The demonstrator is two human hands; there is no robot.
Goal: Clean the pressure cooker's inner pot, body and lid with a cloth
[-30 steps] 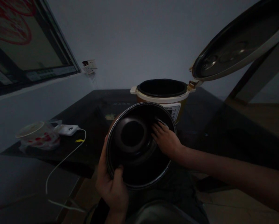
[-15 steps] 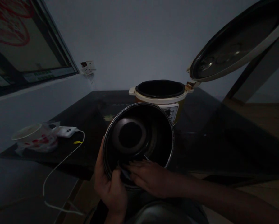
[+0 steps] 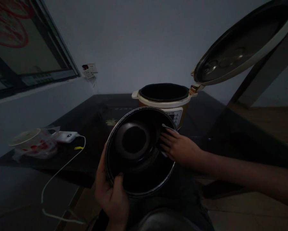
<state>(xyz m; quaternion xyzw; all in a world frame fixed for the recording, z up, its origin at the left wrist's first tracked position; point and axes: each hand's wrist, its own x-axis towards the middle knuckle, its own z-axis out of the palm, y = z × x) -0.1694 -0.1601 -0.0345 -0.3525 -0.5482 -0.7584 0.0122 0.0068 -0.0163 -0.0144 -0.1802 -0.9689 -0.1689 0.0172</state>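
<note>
A dark inner pot [image 3: 134, 166] of a cooker is tilted towards me, its open mouth facing up at the camera. My left hand [image 3: 112, 195] is closed on its lower left rim, thumb over the edge and fingers along the outside. Inside the right wall, my right hand [image 3: 177, 146] presses a thin cloth [image 3: 164, 154] flat against the surface; only pale edges of the cloth show past the fingers. Behind the pot stands the cooker body [image 3: 158, 104], white-rimmed with a control panel, and its lid [image 3: 240, 48] is raised to the right.
The dark tabletop [image 3: 86, 110] runs to the wall. On its left side are a paper bowl [image 3: 26, 138] in a plastic bag, a white adapter [image 3: 66, 137] and a white cable [image 3: 59, 175] hanging over the edge. A socket [image 3: 89, 69] is on the wall near the window.
My right hand has moved with the cloth from the pot's lower wall up and right to its right wall. My left hand keeps its hold on the rim.
</note>
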